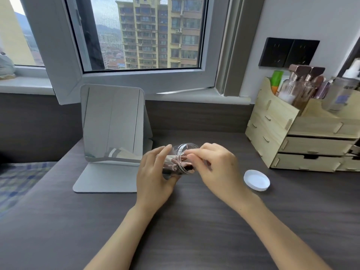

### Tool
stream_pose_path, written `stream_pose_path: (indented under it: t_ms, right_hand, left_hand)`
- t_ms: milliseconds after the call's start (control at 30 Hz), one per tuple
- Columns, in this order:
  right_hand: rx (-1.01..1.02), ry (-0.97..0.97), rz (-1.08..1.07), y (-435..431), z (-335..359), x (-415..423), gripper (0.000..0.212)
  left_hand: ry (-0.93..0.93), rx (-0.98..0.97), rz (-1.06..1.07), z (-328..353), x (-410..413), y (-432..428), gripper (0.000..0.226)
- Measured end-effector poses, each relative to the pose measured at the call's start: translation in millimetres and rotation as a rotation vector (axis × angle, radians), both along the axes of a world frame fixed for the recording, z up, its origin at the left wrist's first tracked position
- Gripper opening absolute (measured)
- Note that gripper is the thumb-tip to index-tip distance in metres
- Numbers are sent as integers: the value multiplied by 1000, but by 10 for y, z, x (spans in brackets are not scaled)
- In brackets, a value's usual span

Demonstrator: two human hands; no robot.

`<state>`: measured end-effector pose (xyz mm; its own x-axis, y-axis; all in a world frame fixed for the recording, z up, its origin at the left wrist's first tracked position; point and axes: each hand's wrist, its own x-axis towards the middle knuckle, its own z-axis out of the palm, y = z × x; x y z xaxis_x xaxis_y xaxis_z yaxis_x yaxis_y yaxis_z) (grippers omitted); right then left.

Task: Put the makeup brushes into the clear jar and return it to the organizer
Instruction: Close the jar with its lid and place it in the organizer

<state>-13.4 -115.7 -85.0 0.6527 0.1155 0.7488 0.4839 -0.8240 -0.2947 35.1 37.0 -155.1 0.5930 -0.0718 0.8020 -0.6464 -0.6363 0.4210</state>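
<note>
Dark desk by a window.
A mirror (111, 125) stands upright near the desk's (194, 221) back left edge. A white lid (256, 180) lies flat toward the right side. Black sockets (288, 52) sit on the wall (302, 18) above the back right corner.

Home bedroom — vanity mirror (112, 125), cosmetics organizer (303, 133).

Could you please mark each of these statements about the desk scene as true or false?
1. The left hand holds the clear jar tilted on its side. True.
2. The white lid is screwed onto the jar. False: it lies on the desk, right of the hands.
3. The makeup brushes are inside the jar. True.
4. The right hand rests on the wooden organizer. False: it is at the jar's mouth.
5. The mirror lies flat. False: it stands upright.
</note>
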Motion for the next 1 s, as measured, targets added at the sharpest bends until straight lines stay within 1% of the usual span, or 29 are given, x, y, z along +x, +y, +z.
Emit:
stream_pose_path:
  t_ms: [33, 67, 100, 133, 167, 200, 233, 267, 300, 333, 400, 467, 533, 600, 667, 767, 933, 1000]
  right_hand:
    - [129, 38, 55, -73, -20, -34, 29]
    - [246, 61, 65, -169, -41, -78, 29]
    - [305, 70, 11, -295, -85, -109, 26]
    - [287, 89, -110, -452, -150, -119, 23]
    - [204, 156, -264, -628, -230, -107, 24]
    - [84, 292, -414, -794, -307, -89, 33]
    - [-26, 473, -518, -947, -382, -69, 47]
    - [-90, 649, -574, -1066, -438, -59, 60]
    - [-114, 782, -603, -1154, -490, -52, 68]
    - [-116, 855, -618, -1214, -531, -47, 71]
    - [-81, 841, -620, -1269, -570, -32, 71]
    - [29, 768, -570, -1217, -546, -38, 72]
    - [171, 738, -454, -1090, -468, -87, 78]
    - [228, 738, -317, -917, -375, -152, 82]
    - [158, 734, -204, -730, -273, -218, 82]
    - [67, 678, -95, -508, -98, -264, 78]
    - [16, 578, 2, -307, 115, -248, 74]
    - [57, 575, 36, -286, 161, -235, 77]
  left_hand:
    - [-1, -10, 6, 1, 3, 0, 76]
    - [3, -22, 14, 1, 7, 1, 76]
    - [13, -33, 24, 3, 8, 2, 78]
    - [26, -39, 34, 2, 11, 1, 79]
    - [38, -40, 45, 1, 13, -1, 80]
    - [46, -38, 56, -1, 15, -2, 81]
    - [54, -36, 64, -1, 17, -6, 81]
    - [59, -34, 68, -1, 18, -7, 80]
    - [61, -29, 69, -2, 21, -10, 80]
    - [58, -21, 68, -1, 19, -10, 80]
    - [48, -2, 67, 3, 10, -13, 80]
    - [43, 8, 63, 4, 1, -9, 80]
    - [41, 8, 54, 6, -4, 1, 81]
    - [43, 12, 46, 8, -6, 8, 80]
    - [35, 31, 41, 9, -13, 6, 76]
    - [20, 61, 42, 6, -41, -13, 69]
    - [-1, 97, 27, 3, -63, -16, 66]
    - [-12, 93, 29, 19, -63, -2, 63]
